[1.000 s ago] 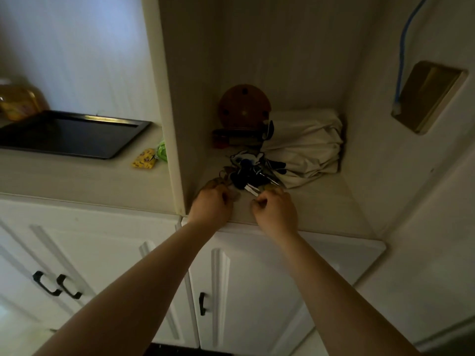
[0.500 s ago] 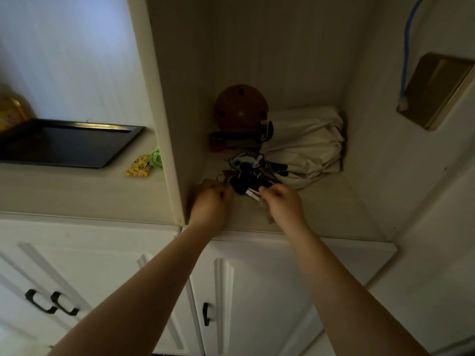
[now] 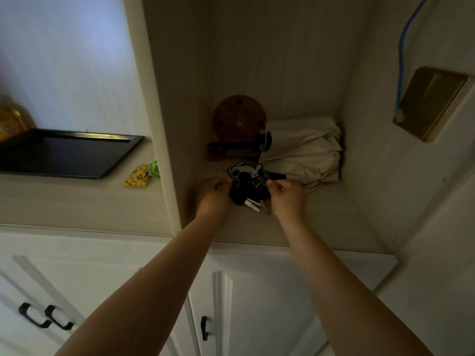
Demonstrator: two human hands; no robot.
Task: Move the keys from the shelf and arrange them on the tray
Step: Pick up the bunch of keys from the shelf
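Note:
A dark bunch of keys (image 3: 248,191) with black fobs, silver blades and a white-and-blue rabbit tag (image 3: 243,170) lies on the shelf (image 3: 321,227) inside the open cabinet niche. My left hand (image 3: 212,195) is closed against the left side of the bunch. My right hand (image 3: 288,199) is closed against its right side, fingers pinched on the keys. The black tray (image 3: 64,155) sits on the counter to the left, beyond the niche's side panel. It looks bare.
Behind the keys stand a round brown wooden disc (image 3: 239,116), a dark flat object (image 3: 231,149) and a folded cream cloth bundle (image 3: 305,150). A yellow packet (image 3: 136,177) and a green item (image 3: 154,167) lie on the counter near the vertical panel (image 3: 154,124). White cabinet doors are below.
Both hands have moved further into the niche and closed in on the key bunch from either side. The view has shifted slightly.

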